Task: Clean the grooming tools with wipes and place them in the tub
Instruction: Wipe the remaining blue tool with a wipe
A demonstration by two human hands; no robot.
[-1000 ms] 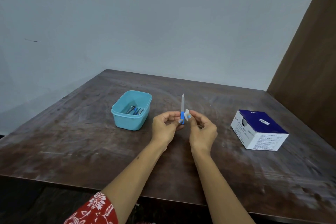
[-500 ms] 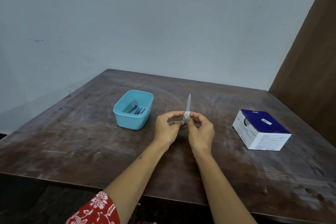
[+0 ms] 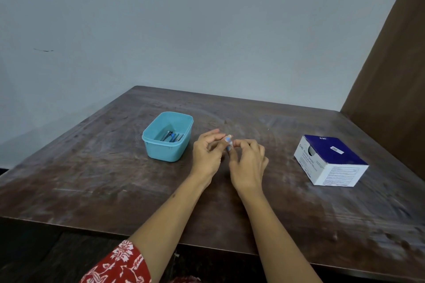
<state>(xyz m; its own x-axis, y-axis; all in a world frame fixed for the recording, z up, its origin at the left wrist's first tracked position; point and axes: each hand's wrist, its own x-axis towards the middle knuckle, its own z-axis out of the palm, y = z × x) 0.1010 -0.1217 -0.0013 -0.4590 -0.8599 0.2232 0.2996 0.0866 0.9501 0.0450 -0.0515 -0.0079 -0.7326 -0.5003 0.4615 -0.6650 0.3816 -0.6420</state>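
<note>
Over the middle of the table, my left hand (image 3: 207, 156) and my right hand (image 3: 248, 163) meet fingertip to fingertip. Between them is a small nail file with a blue handle (image 3: 227, 139); only its blue end and a bit of white wipe (image 3: 230, 143) show. The left fingers pinch the file and the right fingers pinch the wipe against it. The metal blade is hidden behind the fingers. To the left stands the light-blue tub (image 3: 161, 154), holding several metal and blue grooming tools (image 3: 172, 137).
A white and dark-blue box of wipes (image 3: 331, 161) sits on the right of the dark wooden table (image 3: 92, 179). A brown panel (image 3: 391, 76) stands at the far right, and a pale wall rises behind. The table's front edge is near my forearms.
The file's blade stood upright above my fingers; now it has tipped down and is out of sight. Both hands stay together, shifted slightly.
</note>
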